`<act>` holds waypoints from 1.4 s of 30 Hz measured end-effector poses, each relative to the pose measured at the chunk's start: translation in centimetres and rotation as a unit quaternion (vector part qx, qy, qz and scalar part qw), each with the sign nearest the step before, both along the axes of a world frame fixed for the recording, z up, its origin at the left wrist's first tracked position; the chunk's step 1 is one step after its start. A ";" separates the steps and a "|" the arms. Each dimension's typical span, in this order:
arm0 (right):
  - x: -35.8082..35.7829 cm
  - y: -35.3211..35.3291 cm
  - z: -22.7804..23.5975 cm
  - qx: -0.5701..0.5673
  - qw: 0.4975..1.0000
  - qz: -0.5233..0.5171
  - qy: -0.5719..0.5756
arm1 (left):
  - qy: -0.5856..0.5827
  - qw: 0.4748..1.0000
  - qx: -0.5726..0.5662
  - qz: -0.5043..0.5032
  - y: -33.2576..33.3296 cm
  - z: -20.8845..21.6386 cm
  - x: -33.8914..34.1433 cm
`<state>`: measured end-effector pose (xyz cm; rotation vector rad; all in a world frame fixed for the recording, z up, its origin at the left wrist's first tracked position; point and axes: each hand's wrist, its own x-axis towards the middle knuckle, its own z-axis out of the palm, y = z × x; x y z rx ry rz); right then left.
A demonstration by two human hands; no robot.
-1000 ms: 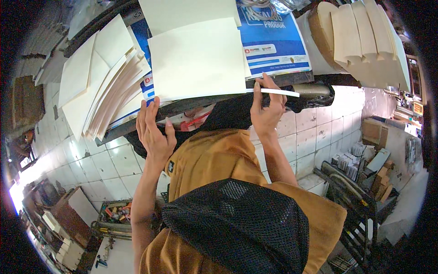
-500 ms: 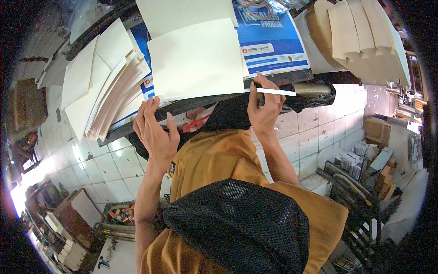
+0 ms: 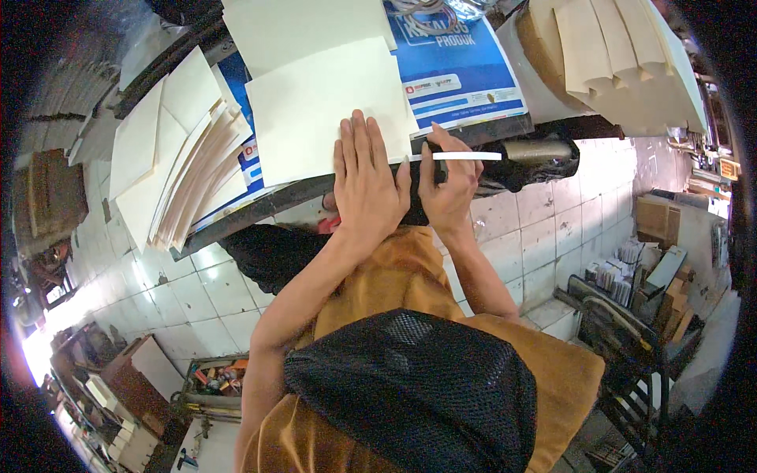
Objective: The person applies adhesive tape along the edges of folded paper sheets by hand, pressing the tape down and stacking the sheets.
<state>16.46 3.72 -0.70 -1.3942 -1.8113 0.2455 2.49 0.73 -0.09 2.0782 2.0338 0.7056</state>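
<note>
Exposure: bright overall, uneven | Glare: burnt-out patch at far left; floor tiles [image 3: 540, 209] washed out toward right, specular spots at left | Shadow: black cloth [image 3: 264, 254] loses detail | Sharpness: pale sheet [image 3: 315, 118] clean-edged; periphery soft | Distortion: straight edges bowed toward rim, corners vignetted black | Noise: grain in dark zones

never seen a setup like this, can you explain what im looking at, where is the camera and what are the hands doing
There is no machine: a person works bare-handed. A wide fisheye camera worn on their head looks down, so straight edges bend near the rim and picture left is their left.

On the dark-edged table lie a cream sheet, a loose pile of paper to its left and a blue printed sheet to its right. The left hand lies flat on the cream sheet. The right hand holds a narrow white strip.
</note>
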 end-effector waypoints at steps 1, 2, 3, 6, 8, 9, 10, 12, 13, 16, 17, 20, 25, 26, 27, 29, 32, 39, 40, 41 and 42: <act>0.0 0.0 0.0 0.003 1.000 -0.003 -0.005 | 0.007 1.000 -0.003 0.001 0.1 0.0 0.1; 0.1 0.0 0.0 0.007 1.000 -0.006 -0.010 | 0.013 1.000 -0.007 0.003 0.0 0.0 0.2; 0.1 0.0 -0.3 0.018 1.000 -0.010 -0.011 | 0.014 1.000 -0.008 0.004 0.1 -0.1 0.3; 0.0 -0.1 -0.2 0.016 1.000 -0.008 -0.007 | 0.014 1.000 -0.005 0.024 0.3 -0.1 0.7; 0.1 -0.1 -0.2 0.016 1.000 -0.004 -0.003 | 0.022 0.999 -0.003 0.038 0.3 -0.1 0.8; -0.1 -0.1 0.0 0.018 1.000 -0.001 0.000 | 0.025 0.999 -0.004 0.044 0.3 -0.1 0.8; -0.1 -0.3 0.8 0.021 1.000 0.011 -0.015 | 0.018 0.999 -0.005 0.044 0.4 -0.1 0.8; 0.2 -1.3 2.1 0.039 0.995 0.051 -0.079 | 0.013 0.999 -0.005 0.047 0.4 0.0 0.8; 0.3 -2.2 2.1 0.080 0.993 0.069 -0.055 | 0.013 0.999 -0.006 0.040 0.6 0.1 0.8; 0.7 -3.2 5.0 0.097 0.994 0.049 -0.025 | 0.030 0.999 -0.010 0.036 0.4 0.2 0.4; 1.0 -3.1 4.9 0.096 0.995 0.012 0.028 | 0.024 0.999 -0.007 0.023 0.1 0.5 0.1; 2.9 -2.4 4.1 0.111 0.985 -0.041 0.125 | 0.053 0.998 -0.007 -0.021 0.4 1.5 -1.4; 2.8 -2.7 3.5 0.063 0.973 -0.066 0.210 | -0.205 0.971 -0.111 -0.048 4.3 5.3 -7.0; 2.4 -2.7 3.7 0.063 0.973 -0.061 0.213 | -0.284 0.958 -0.048 -0.010 4.7 6.6 -8.8; 1.7 -2.8 4.1 0.029 0.966 -0.054 0.250 | -0.248 0.965 0.061 0.064 5.1 8.0 -10.9; 0.8 -2.9 4.8 -0.020 0.954 -0.028 0.296 | -0.158 0.946 0.206 0.197 3.6 13.0 -15.6; -2.1 -2.6 4.4 -0.062 0.941 0.053 0.327 | 0.293 0.831 0.361 0.305 -3.2 19.5 -25.1; -12.0 -2.2 3.3 -0.161 0.912 0.190 0.326 | 0.107 0.881 0.399 0.233 -6.9 14.2 -25.8; -12.6 -2.4 3.6 -0.163 0.912 0.195 0.322 | 0.032 0.895 0.401 0.191 -5.4 12.7 -24.4; -13.2 -2.5 4.4 -0.193 0.905 0.208 0.317 | -0.002 0.926 0.326 0.192 -5.1 11.1 -23.6; -13.7 -2.5 4.9 -0.221 0.898 0.220 0.310 | 0.048 0.947 0.240 0.208 -5.1 8.5 -24.2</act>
